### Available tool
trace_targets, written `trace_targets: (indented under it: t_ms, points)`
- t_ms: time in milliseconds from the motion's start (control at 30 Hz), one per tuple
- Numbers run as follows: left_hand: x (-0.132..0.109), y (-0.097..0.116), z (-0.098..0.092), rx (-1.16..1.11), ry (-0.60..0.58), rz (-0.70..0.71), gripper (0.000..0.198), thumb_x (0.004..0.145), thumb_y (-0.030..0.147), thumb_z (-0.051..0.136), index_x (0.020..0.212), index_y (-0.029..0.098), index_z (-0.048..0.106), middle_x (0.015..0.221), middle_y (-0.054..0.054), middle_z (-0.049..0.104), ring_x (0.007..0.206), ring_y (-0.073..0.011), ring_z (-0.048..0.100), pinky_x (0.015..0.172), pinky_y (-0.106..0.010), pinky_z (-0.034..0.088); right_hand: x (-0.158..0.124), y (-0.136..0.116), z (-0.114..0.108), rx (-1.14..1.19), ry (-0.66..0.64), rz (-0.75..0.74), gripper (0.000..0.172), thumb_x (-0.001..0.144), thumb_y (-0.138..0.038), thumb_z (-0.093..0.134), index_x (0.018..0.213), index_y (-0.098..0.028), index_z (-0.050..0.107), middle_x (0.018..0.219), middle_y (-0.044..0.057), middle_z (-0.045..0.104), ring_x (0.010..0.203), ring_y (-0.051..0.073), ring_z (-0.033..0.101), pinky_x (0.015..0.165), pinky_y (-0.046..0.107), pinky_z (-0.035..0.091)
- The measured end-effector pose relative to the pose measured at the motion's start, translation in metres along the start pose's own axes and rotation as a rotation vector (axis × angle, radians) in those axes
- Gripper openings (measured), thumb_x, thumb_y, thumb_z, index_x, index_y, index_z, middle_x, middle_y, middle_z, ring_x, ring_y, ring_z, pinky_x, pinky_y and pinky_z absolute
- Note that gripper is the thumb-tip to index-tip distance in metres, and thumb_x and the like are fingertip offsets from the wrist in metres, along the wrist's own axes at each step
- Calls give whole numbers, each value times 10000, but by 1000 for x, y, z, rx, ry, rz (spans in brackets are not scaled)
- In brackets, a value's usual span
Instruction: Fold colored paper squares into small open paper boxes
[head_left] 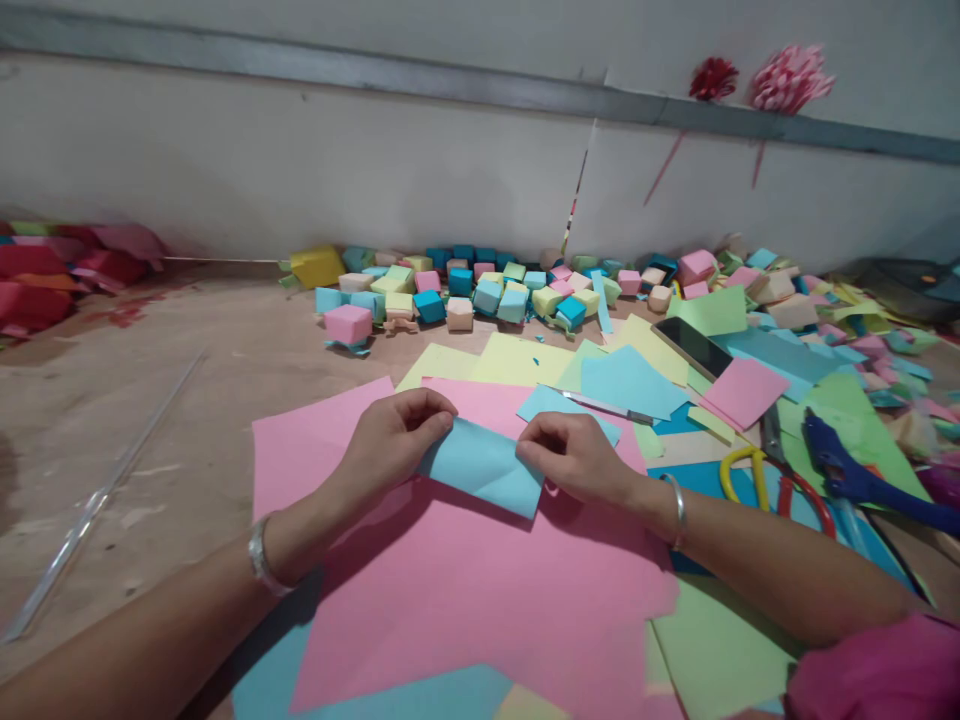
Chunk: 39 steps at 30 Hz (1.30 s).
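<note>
A piece of light blue paper (484,468) with faint creases is held up between both hands, above a large pink sheet (480,590). My left hand (394,435) pinches its upper left corner between thumb and fingers. At its right end, my right hand (574,455) pinches the upper edge the same way. Behind the right hand lies another light blue piece (544,402) on the pink sheet, along with a thin craft knife or similar slim tool (600,404).
Several small paper cubes (460,314) line the wall. To the right lie a phone (691,346), yellow- and red-handled scissors (806,500), a blue glue gun (862,475) and paper scraps. A clear stick (97,500) lies at left. Red paper shapes (34,300) sit far left.
</note>
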<state>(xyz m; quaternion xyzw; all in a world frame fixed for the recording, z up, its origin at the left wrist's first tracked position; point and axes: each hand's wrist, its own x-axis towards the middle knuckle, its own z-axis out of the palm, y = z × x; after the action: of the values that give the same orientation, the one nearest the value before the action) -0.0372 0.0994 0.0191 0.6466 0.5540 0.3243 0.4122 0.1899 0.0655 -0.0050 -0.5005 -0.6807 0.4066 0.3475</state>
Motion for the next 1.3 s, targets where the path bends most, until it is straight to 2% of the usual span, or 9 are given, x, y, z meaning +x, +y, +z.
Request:
trace_targets:
  t_ms: [133, 300, 400, 533, 633, 767, 900, 1067, 1300]
  points:
    - [2, -10, 0, 264, 39, 158, 226, 835, 395, 572, 849, 201, 687, 804, -20, 709, 695, -172, 602, 596, -260, 422, -7, -1, 9, -109, -61, -9, 89, 820, -179, 572, 737, -171, 604, 587, -44, 563, 548, 85, 474, 556, 218, 341]
    - [1, -22, 8, 695, -14, 546, 282, 938, 273, 454, 1127, 189, 646, 1019, -105, 677, 840, -228, 626, 688, -322, 454, -11, -4, 12, -574, -135, -33, 100, 883, -182, 531, 842, -159, 619, 712, 14, 650, 597, 111, 480, 560, 249, 261]
    - [-9, -20, 16, 829, 34, 748, 264, 927, 208, 452, 1102, 165, 646, 1062, -152, 626, 870, -250, 588, 732, -368, 453, -11, -7, 11, -781, -187, -32, 140, 930, -213, 489, 883, -155, 608, 770, 46, 682, 593, 121, 485, 542, 271, 208]
    - [-19, -15, 26, 746, -207, 629, 205, 920, 165, 417, 803, 180, 585, 766, -39, 564, 659, -167, 518, 590, -290, 391, -15, -5, 11, -931, -198, -83, 104, 925, -195, 472, 917, -150, 565, 682, 31, 636, 516, 115, 432, 522, 290, 166]
    - [-17, -14, 26, 684, -348, 528, 159, 909, 195, 447, 796, 188, 559, 782, -22, 558, 652, -157, 512, 580, -281, 369, -22, -2, 14, -1051, -135, -306, 109, 843, -134, 497, 941, -137, 546, 618, 11, 573, 499, 117, 403, 516, 286, 179]
    - [-11, -14, 21, 662, -423, 495, 85, 889, 235, 508, 846, 191, 566, 821, -23, 567, 685, -166, 515, 610, -290, 369, -37, -7, 19, -1181, -180, -776, 149, 868, -60, 459, 779, -139, 549, 565, 14, 517, 502, 120, 404, 497, 292, 197]
    - [-13, -15, 22, 685, -431, 497, 81, 894, 241, 512, 873, 185, 567, 846, -33, 567, 708, -178, 517, 631, -303, 377, -59, -26, 18, -1288, -316, -868, 200, 806, 8, 510, 680, -136, 569, 540, 31, 520, 484, 117, 393, 462, 283, 171]
    - [-20, -17, 27, 667, -353, 501, 112, 907, 236, 493, 860, 182, 579, 838, -43, 583, 729, -187, 545, 638, -309, 402, -80, -45, 13, -1239, -473, -763, 203, 686, 13, 526, 621, -179, 531, 555, 27, 512, 482, 125, 380, 462, 296, 178]
    - [-5, -21, 15, 520, 110, 598, 251, 921, 151, 417, 1008, 178, 651, 910, -82, 690, 874, -228, 603, 769, -364, 471, -57, -36, 14, -1257, -66, -561, 125, 829, -110, 568, 942, -112, 621, 719, 75, 579, 613, 214, 518, 511, 343, 326]
